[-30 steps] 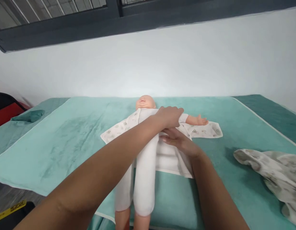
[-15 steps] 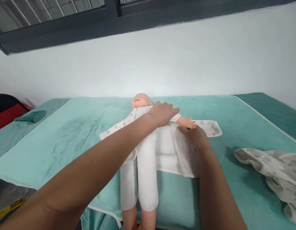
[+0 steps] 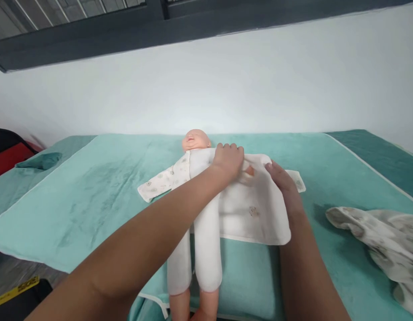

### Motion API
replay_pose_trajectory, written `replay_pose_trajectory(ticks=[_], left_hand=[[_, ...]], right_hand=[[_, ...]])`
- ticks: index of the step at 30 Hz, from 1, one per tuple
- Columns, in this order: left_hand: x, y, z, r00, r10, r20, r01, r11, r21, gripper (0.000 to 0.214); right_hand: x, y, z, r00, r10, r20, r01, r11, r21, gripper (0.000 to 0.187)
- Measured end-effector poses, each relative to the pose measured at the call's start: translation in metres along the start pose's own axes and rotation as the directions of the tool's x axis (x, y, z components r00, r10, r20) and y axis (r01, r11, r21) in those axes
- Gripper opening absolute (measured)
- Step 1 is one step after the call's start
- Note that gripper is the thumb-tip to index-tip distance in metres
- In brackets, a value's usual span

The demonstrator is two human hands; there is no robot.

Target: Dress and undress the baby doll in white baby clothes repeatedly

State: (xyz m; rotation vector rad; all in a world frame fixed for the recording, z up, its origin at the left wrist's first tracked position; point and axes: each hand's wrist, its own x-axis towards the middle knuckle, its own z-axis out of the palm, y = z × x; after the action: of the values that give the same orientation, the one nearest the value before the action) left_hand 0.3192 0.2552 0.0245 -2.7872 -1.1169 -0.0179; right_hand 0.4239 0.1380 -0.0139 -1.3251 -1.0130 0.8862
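Observation:
A baby doll [image 3: 194, 140] in a white bodysuit lies on its back on a teal towel [image 3: 102, 187], head toward the wall. Under it a white printed garment [image 3: 256, 209] is spread, one sleeve out to the left. My left hand [image 3: 228, 162] rests on the doll's chest with its fingers curled on the top edge of the garment's right flap. My right hand [image 3: 282, 183] grips the same flap at its right edge, thumb hidden beneath the cloth. The flap covers the doll's right-side arm; only a bit of the doll's hand shows between my hands.
A crumpled printed cloth [image 3: 376, 240] lies at the right of the towel. A small folded teal cloth [image 3: 39, 161] sits far left, beside a red and black object [image 3: 9, 154]. A white wall stands close behind. Floor with yellow tape [image 3: 14, 292] shows lower left.
My right hand has drawn the garment's right flap up and over the doll's outstretched arm, spreading it flat. My left hand shifted slightly and took the flap's top edge.

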Motion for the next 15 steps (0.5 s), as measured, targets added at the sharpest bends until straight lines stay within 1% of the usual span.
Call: replay_pose_trajectory(ticks=[1,2,3,4,6,7,8,9,11,13,15], left_hand=[[0.001,0.0,0.002,1.0,0.003,0.009,-0.002,0.998,-0.069,0.041],[0.002,-0.001,0.003,0.999,0.029,0.028,-0.024,0.986,-0.166,0.043],[0.002,-0.004,0.002,0.996,0.076,0.046,-0.06,0.956,-0.286,0.041],[0.002,-0.007,0.001,0.99,0.13,0.047,-0.099,0.905,-0.414,0.035],[-0.001,-0.018,-0.005,0.981,0.195,-0.014,-0.162,0.766,-0.622,0.02],[-0.002,-0.025,-0.008,0.98,0.189,-0.062,-0.181,0.714,-0.676,0.016],[-0.004,-0.033,-0.012,0.98,0.165,-0.11,-0.194,0.688,-0.699,0.015],[-0.006,-0.041,-0.015,0.979,0.138,-0.15,-0.204,0.685,-0.699,0.015],[-0.01,-0.058,-0.018,0.976,0.083,-0.2,-0.198,0.714,-0.671,0.016],[-0.016,-0.073,-0.018,0.976,0.002,-0.218,-0.148,0.739,-0.658,0.018],[-0.025,-0.084,-0.015,0.971,-0.077,-0.226,-0.1,0.727,-0.679,0.018]], right_hand=[[0.0,-0.001,0.004,1.0,-0.006,0.024,0.004,0.998,0.063,0.056],[0.0,0.0,0.007,0.998,-0.014,0.054,0.007,0.992,0.129,0.056],[0.001,0.001,0.009,0.996,-0.026,0.089,0.009,0.983,0.185,0.057],[0.001,0.002,0.01,0.991,-0.039,0.125,0.011,0.976,0.219,0.059],[0.003,0.004,0.013,0.98,-0.067,0.19,0.013,0.962,0.273,0.06],[0.002,0.005,0.014,0.97,-0.078,0.228,0.007,0.955,0.297,0.06],[0.002,0.006,0.016,0.958,-0.092,0.273,0.0,0.948,0.319,0.06],[0.001,0.007,0.017,0.941,-0.103,0.322,-0.012,0.942,0.334,0.06],[-0.001,0.009,0.02,0.885,-0.107,0.453,-0.057,0.941,0.333,0.061],[-0.003,0.012,0.021,0.787,-0.09,0.611,-0.117,0.949,0.292,0.06],[-0.003,0.013,0.021,0.681,-0.081,0.728,-0.154,0.956,0.25,0.057]])
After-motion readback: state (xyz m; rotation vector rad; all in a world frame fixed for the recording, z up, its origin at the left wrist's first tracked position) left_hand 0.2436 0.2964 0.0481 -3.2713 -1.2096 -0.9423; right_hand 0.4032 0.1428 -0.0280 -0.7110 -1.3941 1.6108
